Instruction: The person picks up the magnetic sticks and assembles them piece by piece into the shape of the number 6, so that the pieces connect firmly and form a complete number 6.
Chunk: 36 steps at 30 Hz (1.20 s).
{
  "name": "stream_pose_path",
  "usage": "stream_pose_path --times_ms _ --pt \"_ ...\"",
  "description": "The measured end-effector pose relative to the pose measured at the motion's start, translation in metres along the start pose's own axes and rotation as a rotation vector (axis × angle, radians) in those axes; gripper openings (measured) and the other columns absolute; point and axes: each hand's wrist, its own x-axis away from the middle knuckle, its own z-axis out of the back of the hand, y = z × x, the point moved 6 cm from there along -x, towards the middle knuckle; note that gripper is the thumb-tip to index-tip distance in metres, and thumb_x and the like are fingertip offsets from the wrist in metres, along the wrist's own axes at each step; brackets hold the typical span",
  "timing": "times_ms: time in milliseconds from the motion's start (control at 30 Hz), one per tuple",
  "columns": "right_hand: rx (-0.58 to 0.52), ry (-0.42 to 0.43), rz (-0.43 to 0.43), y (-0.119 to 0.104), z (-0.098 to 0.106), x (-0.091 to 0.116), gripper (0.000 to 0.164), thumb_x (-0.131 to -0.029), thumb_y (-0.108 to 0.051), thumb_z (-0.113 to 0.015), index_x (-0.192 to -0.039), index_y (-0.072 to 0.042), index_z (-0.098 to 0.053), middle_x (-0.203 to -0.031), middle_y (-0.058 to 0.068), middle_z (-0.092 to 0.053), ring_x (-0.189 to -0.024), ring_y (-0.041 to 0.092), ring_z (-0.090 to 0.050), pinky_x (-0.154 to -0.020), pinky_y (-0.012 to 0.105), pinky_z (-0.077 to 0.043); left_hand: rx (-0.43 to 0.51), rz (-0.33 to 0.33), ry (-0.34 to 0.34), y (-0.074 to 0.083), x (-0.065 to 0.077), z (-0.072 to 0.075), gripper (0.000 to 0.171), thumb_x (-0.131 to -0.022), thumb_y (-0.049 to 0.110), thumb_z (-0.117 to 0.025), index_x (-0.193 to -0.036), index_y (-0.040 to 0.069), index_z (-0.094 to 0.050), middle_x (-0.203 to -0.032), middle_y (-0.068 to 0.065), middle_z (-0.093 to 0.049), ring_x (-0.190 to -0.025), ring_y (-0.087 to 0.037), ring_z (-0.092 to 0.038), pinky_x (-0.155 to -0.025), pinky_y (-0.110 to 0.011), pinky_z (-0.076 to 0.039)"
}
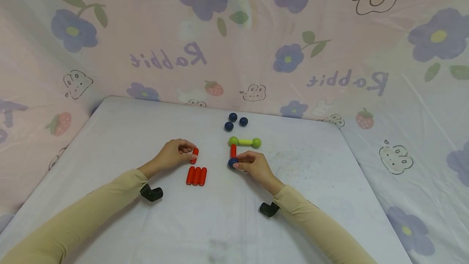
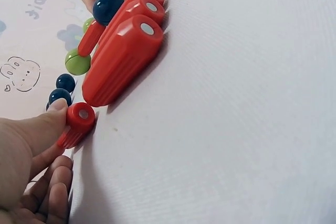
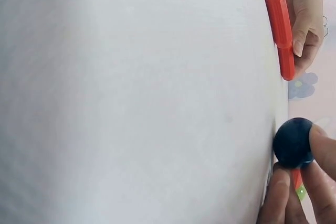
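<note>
Between thumb and fingers, my left hand (image 1: 175, 152) pinches a red magnetic rod (image 2: 80, 124), low over the table. Just in front of it, several like red rods (image 1: 196, 176) lie side by side, pale metal discs showing on their ends in the left wrist view. My right hand (image 1: 257, 169) pinches a dark blue ball (image 3: 294, 143) that sits at the near end of another red rod (image 1: 233, 150). That rod's far end meets a green ball (image 1: 233, 141). From there a yellow-green rod (image 1: 245, 142) runs right to a second green ball (image 1: 257, 142).
Three loose dark blue balls (image 1: 233, 117) stand together farther back on the white table (image 1: 315, 154). A patterned cloth (image 1: 242, 52) hangs behind the table's far edge. Black wrist mounts (image 1: 152, 193) stick out below both sleeves.
</note>
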Motion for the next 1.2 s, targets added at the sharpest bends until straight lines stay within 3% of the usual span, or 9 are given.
stream_pose_path --times_ms 433,767,1200 --pt "0.004 0.01 0.008 -0.002 0.001 0.0 0.028 -0.081 -0.013 -0.081 -0.107 -0.008 -0.074 -0.098 0.01 -0.077 -0.072 0.006 -0.063 -0.062 0.022 -0.05 -0.012 0.008 0.007 0.002 0.001 0.0 0.034 -0.085 0.024 -0.078 -0.113 0.006 -0.07 -0.098 -0.007 -0.068 -0.088 -0.017 -0.059 -0.078 -0.024 -0.048" --pt "0.003 0.011 0.002 0.0 0.001 -0.001 0.027 -0.08 -0.012 -0.081 -0.106 -0.008 -0.074 -0.095 0.008 -0.077 -0.071 0.005 -0.062 -0.062 0.022 -0.05 -0.033 -0.035 0.04 0.007 0.002 0.0 0.034 -0.082 0.023 -0.081 -0.11 0.01 -0.069 -0.094 -0.003 -0.071 -0.086 -0.013 -0.063 -0.076 -0.023 -0.05" --pt "-0.004 0.008 0.005 0.001 0.001 0.0 0.028 -0.081 -0.013 -0.081 -0.107 -0.008 -0.073 -0.097 0.01 -0.077 -0.072 0.005 -0.063 -0.062 0.021 -0.049 0.075 0.062 0.025 0.024 0.002 -0.002 0.033 -0.081 0.017 -0.08 -0.111 0.007 -0.066 -0.097 -0.011 -0.074 -0.079 -0.015 -0.07 -0.066 -0.025 -0.055"
